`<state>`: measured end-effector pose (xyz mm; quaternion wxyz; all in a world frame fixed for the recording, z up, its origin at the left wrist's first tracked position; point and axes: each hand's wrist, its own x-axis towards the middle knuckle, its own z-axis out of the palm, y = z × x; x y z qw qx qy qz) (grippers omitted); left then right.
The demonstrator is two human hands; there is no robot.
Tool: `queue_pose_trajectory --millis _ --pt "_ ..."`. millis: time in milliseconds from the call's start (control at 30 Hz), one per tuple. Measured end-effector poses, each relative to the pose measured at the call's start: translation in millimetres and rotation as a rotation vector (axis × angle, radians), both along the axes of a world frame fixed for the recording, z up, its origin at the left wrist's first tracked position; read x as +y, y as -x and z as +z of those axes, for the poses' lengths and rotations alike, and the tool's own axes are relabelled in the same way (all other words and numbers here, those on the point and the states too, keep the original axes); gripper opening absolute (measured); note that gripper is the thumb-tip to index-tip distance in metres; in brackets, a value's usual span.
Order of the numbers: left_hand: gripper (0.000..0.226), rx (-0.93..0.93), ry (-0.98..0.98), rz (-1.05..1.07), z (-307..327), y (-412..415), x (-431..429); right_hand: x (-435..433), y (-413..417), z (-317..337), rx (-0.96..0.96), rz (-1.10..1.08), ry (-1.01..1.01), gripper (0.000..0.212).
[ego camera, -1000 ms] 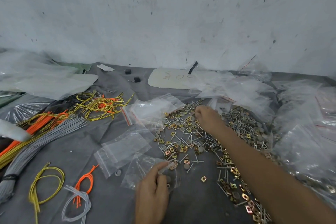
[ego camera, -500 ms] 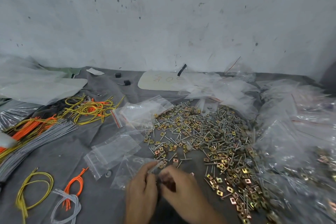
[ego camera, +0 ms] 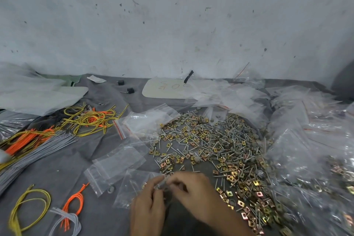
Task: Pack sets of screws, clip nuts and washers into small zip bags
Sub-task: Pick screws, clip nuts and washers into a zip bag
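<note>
Grey cloth [ego camera: 63,178]: spread over the desk, with every item laid on it.
Zip bag [ego camera: 132,188]: clear, laid flat near the front edge, with its mouth lifted between both hands.
Left hand [ego camera: 148,210]: the bag's mouth is pinched between the curled thumb and forefinger.
Right hand [ego camera: 193,193]: its fingers [ego camera: 178,185] are bent toward the same mouth and met by the left fingertips. Whether the bag or a small part is gripped cannot be told, as the spot is blurred.
Hardware pile [ego camera: 210,145]: silver screws, brass-coloured clip nuts and grey washers are heaped loose just beyond and to the right of the hands.
Empty bags [ego camera: 118,163]: several are scattered left of the pile, and 1 washer [ego camera: 111,189] is seen at the nearest bag's corner.
Filled bags [ego camera: 316,140]: piled along the right side.
Wires [ego camera: 90,120]: yellow and orange lengths are tangled at the left, with grey strands [ego camera: 34,155] laid beside them.
Loops: 3 are set near the front, yellow [ego camera: 28,207], orange [ego camera: 75,203] and grey [ego camera: 65,222].
White board [ego camera: 168,88]: laid by the wall, faintly written on.
</note>
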<state>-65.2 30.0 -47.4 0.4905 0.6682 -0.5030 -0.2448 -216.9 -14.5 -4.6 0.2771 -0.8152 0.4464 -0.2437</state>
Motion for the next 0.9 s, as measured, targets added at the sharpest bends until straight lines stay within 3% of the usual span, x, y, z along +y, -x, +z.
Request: queue_pose_trajectory --millis 167,333,500,600,667,900 --pt "0.041 0.121 -0.05 0.039 -13 1 -3 -89 24 23 0.054 -0.22 0.051 0.009" --pt "0.04 0.073 -0.04 0.061 -18 2 -4 -207 29 29 0.194 -0.365 0.052 0.012" --pt "0.044 0.143 -0.081 0.064 -23 1 -7 -278 12 14 0.407 -0.266 0.067 0.021" --pt "0.044 0.082 -0.066 0.073 -20 0 -8 -296 2 9 0.578 -0.158 0.019 0.009" --pt "0.043 0.062 -0.05 0.083 -17 -1 -9 -302 -1 8 0.661 -0.107 -0.011 0.015" --pt "0.044 0.092 0.0 0.096 -9 3 -9 -302 4 11 0.574 -0.147 0.052 0.009"
